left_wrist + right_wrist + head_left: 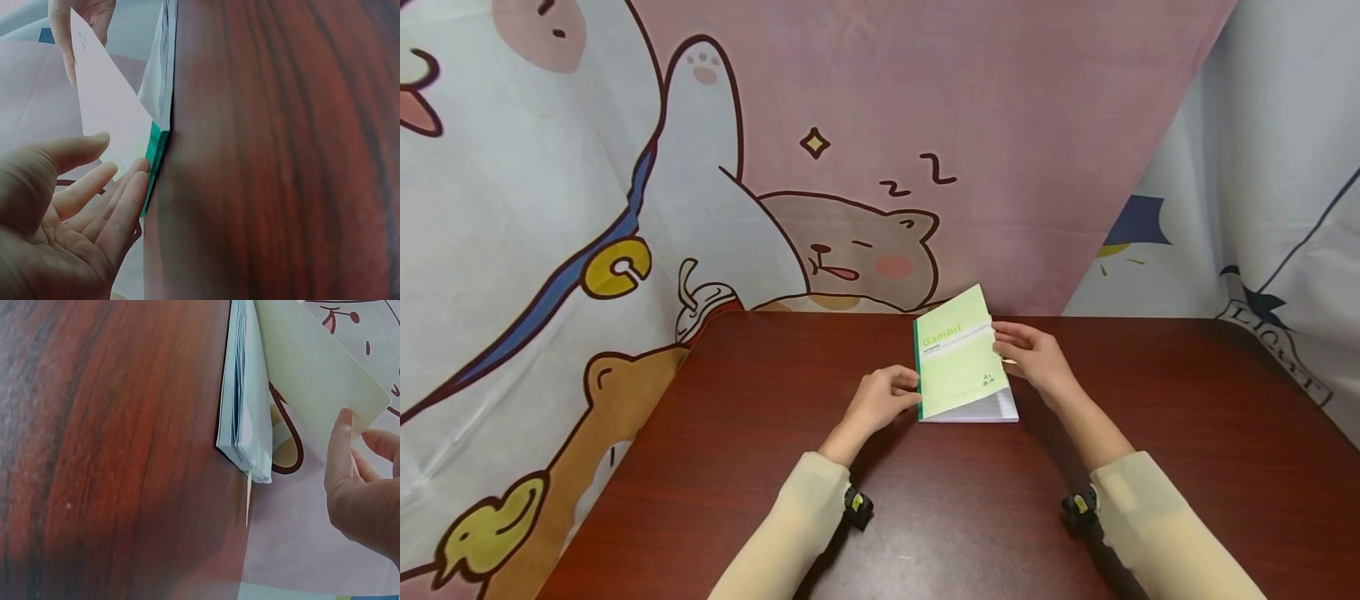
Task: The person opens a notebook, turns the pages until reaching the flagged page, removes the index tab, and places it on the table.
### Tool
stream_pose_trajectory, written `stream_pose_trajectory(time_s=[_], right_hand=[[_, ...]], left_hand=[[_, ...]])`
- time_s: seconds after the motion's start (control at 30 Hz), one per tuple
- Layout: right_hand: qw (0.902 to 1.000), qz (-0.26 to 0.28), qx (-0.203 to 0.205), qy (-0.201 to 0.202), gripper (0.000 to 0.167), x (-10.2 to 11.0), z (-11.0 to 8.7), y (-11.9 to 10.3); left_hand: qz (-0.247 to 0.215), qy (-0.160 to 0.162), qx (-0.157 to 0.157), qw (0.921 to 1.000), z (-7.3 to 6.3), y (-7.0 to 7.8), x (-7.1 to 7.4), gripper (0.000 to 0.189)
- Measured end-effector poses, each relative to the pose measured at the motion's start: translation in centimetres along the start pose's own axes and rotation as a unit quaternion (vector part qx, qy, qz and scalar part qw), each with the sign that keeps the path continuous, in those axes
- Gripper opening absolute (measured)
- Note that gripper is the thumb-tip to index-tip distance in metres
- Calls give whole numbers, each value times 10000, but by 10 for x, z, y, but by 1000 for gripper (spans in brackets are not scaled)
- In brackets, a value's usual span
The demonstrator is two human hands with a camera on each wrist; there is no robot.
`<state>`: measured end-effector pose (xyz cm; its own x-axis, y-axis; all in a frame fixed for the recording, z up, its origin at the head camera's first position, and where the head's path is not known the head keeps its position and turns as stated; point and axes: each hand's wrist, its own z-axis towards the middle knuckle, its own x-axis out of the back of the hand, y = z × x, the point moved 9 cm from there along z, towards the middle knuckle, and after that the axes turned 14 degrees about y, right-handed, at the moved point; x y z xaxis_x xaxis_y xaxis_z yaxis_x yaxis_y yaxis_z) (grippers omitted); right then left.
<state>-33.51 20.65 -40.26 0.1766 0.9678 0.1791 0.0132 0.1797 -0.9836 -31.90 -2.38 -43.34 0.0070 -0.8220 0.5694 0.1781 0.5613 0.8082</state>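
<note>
A thin notebook [958, 354] with a light green cover marked "Gambit" and a dark green spine lies on the table, its front cover raised at a slant over white pages [253, 406]. My right hand [1033, 358] pinches the free right edge of that cover; in the right wrist view the fingers [340, 444] lie against its pale inner side. On the opposite side, my left hand [882, 400] has its loosely extended fingertips at the green spine [157, 147], touching or very near it. From the page block pokes a thin pale strip [249, 500], perhaps a ribbon.
The dark red-brown wooden table [760, 467] stretches around the notebook. Behind its far edge hangs a cartoon-printed cloth [1000, 167]. Small black devices sit on both wrists, on the left [857, 507] and right [1080, 507].
</note>
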Motion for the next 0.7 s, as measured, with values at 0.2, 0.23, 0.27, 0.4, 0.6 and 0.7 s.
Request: stream_pose_trajectory(time_s=[0.2,0.23,0.27,0.4,0.6,0.7], right_hand=[[9999,-54,139,37,48,-2,0,-5],[9999,-62,157,37,49,-2,0,-6],[9998,-71,171,35,49,-3,0,-7],[9998,-64,173,45,49,-4,0,-9],[9999,43,129,5,48,-8,-1,-14],[9999,87,125,-9,48,-11,-2,-16]], left_hand=[[-85,-11,-89,9999,-1,6,-1,29],[-94,-11,-93,9999,-1,6,-1,29],[-103,-10,-102,9999,-2,8,-1,29],[-156,0,-167,9997,-4,13,-1,28],[-295,-13,-259,9992,-8,19,-1,27],[-386,2,-302,9988,-9,20,-1,27]])
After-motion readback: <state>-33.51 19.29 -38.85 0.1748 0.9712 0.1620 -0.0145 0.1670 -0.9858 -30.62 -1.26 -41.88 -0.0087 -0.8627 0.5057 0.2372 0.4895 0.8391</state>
